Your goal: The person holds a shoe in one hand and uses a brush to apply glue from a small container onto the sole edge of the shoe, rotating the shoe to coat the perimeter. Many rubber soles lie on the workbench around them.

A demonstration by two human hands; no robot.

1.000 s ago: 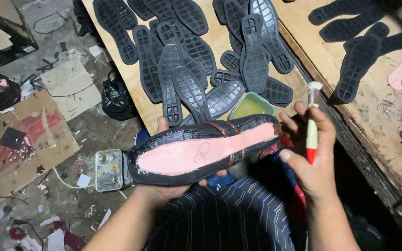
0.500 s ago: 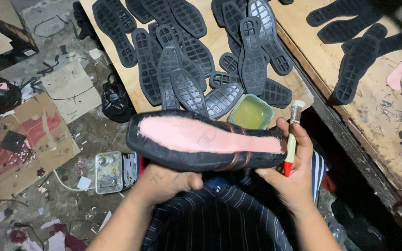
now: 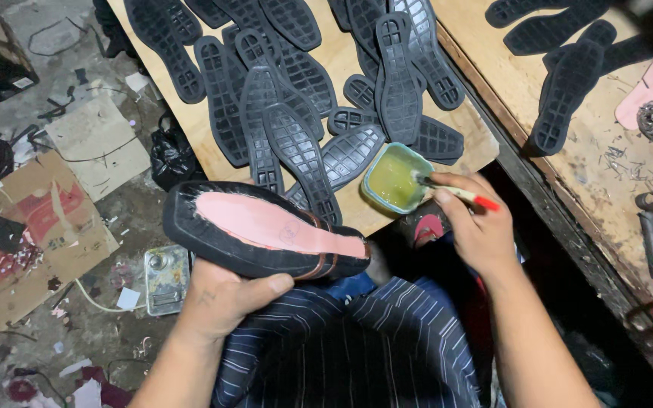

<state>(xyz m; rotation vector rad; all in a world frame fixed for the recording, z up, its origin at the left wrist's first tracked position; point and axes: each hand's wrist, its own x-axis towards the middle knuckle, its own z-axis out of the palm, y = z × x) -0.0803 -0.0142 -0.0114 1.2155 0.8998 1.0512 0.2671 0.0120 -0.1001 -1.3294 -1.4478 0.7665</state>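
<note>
Two hands, pink-soled shoe (image 3: 266, 230) (matte), brush (image 3: 455, 193) in glue tub (image 3: 394, 177)

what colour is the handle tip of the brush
Red, on a pale handle; the brush in the right hand shows in the head view.

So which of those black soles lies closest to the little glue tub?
The short black sole just left of the green tub; its end almost meets the tub's rim, while the others lie farther off.
</note>
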